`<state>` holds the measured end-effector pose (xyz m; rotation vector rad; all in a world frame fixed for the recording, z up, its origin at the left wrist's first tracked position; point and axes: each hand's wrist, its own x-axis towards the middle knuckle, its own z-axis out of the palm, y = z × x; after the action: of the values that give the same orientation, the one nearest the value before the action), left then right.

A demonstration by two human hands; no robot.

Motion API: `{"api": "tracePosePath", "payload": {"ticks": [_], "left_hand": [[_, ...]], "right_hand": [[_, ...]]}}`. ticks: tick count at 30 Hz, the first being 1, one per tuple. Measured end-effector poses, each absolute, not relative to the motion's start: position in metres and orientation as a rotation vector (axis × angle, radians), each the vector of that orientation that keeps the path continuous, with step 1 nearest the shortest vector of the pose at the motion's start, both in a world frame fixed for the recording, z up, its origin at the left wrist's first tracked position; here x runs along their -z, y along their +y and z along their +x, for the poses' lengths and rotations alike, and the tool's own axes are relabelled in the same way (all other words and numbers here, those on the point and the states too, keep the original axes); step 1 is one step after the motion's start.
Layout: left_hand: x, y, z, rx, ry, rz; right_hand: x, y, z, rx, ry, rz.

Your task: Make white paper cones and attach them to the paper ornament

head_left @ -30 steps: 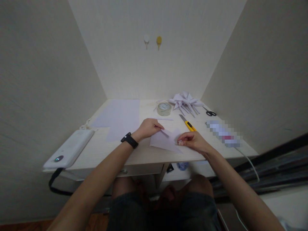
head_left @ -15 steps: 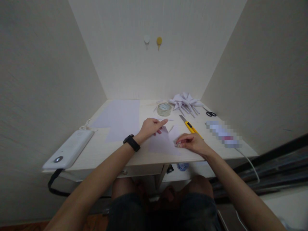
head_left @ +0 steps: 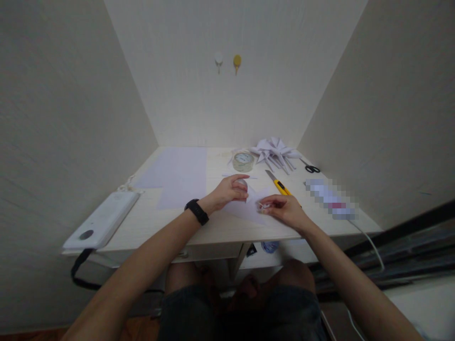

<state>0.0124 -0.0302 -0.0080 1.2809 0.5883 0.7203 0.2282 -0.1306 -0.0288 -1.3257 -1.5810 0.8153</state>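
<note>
Near the middle of the desk, my left hand (head_left: 232, 190) has its fingers curled around the raised, bending edge of a white sheet of paper (head_left: 245, 210). On that arm is a black watch. To the right, my right hand (head_left: 284, 208) pinches a small white piece (head_left: 262, 206) at the sheet's right side; whether it is part of the sheet I cannot tell. Just behind the right hand lies a yellow utility knife (head_left: 280, 185), blade pointing away from me. A roll of clear tape (head_left: 243, 162) stands beyond the left hand.
Folded paper spikes (head_left: 274, 152) are heaped at the back right, beside black-handled scissors (head_left: 312, 168). More white paper (head_left: 181, 166) lies at the back left. A white device (head_left: 103, 220) with a black strap occupies the left edge. A blurred-out object (head_left: 330, 199) with a cable lies right.
My left hand has closed from an extended thumb onto the paper and bent its edge upward. My right hand has barely shifted, still pinching the small white piece.
</note>
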Motion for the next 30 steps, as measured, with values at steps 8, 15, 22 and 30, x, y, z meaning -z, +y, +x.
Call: {"api": "tracePosePath", "payload": {"ticks": [8, 15, 22, 30], "left_hand": [[0.004, -0.037, 0.015, -0.691, 0.641, 1.273], [0.002, -0.039, 0.016, -0.722, 0.642, 1.274], [0.000, -0.040, 0.016, -0.713, 0.620, 1.273], [0.004, -0.038, 0.017, -0.729, 0.592, 1.261]], "right_hand": [[0.024, -0.120, 0.218, -0.845, -1.546, -1.314], [0.025, -0.117, 0.215, -0.831, -1.598, -1.322], [0.026, -0.116, 0.216, -0.809, -1.613, -1.327], [0.026, -0.115, 0.211, -0.903, -1.506, -1.266]]}}
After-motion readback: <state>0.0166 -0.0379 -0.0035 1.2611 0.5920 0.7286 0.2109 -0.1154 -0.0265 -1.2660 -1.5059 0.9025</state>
